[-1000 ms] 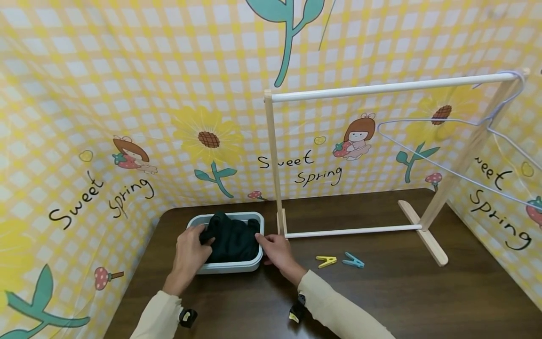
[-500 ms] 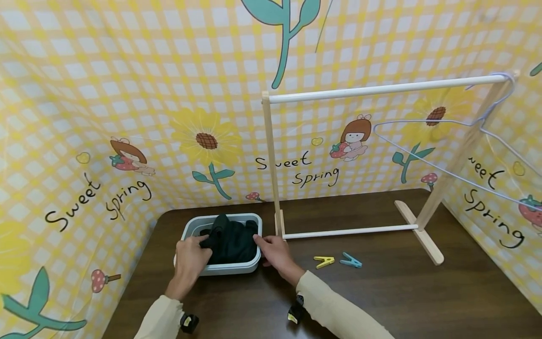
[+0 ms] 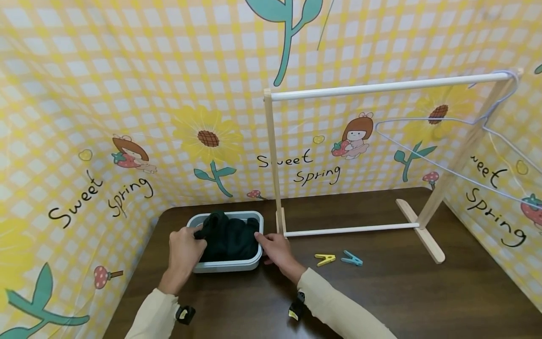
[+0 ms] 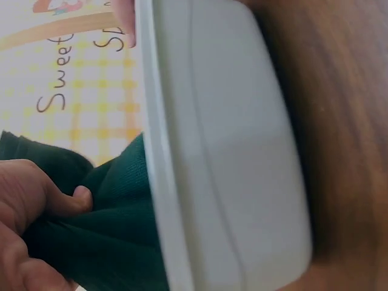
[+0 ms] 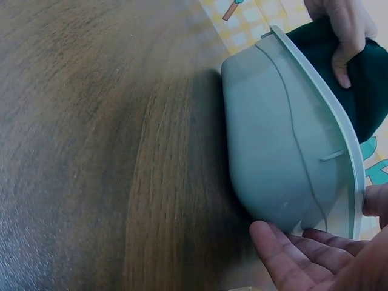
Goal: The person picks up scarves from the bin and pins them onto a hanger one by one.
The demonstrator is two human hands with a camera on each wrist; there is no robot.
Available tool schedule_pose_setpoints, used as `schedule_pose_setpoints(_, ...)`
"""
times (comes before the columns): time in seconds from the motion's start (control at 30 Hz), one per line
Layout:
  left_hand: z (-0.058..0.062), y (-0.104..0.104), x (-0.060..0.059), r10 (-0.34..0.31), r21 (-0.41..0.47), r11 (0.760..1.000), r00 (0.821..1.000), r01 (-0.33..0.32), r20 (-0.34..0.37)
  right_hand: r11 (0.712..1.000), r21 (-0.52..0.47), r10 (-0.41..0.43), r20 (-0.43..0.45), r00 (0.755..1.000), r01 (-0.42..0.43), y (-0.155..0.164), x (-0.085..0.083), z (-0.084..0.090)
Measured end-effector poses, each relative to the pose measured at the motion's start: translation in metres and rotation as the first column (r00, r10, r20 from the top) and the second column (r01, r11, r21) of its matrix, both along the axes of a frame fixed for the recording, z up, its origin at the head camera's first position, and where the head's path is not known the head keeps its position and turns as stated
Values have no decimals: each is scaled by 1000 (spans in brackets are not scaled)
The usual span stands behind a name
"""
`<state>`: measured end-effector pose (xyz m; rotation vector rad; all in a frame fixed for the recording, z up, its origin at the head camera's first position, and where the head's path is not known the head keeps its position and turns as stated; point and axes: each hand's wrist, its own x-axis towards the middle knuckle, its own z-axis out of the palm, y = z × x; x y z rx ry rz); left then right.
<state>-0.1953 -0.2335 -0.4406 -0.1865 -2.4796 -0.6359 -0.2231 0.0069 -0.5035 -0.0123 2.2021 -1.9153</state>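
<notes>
Item: dark green garment (image 3: pixel 228 238) bunched in a grey plastic basin (image 3: pixel 230 266) on the brown table (image 3: pixel 381 292).
My left hand (image 3: pixel 183 249) pinches a fold at the garment's left edge — I judge a straight upward lift best, keeping cloth clear of the rim. My right hand (image 3: pixel 276 250) lies flat, fingers straight, bracing the basin's right side — 2 wrists low.

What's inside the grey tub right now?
A dark green garment fills the tub, bunched above its rim. The left hand grips its edge; the right hand rests on the tub's rim. Anything beneath the cloth is covered.
</notes>
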Motion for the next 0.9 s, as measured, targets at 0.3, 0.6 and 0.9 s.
schedule_pose_setpoints(0.3,14,2,4,-26,7,1000,1000,26,-7,1000,4,9,29,1000,-10,2,2,-3)
schedule_pose_setpoints(0.6,26,3,-2,-5,85,996,1000,6,-13,1000,3,-1,42,999,1,2,-1,3)
schedule_pose_setpoints(0.9,42,3,0,29,159,987,999,-22,-38,1000,-15,17,46,999,-16,1,0,5)
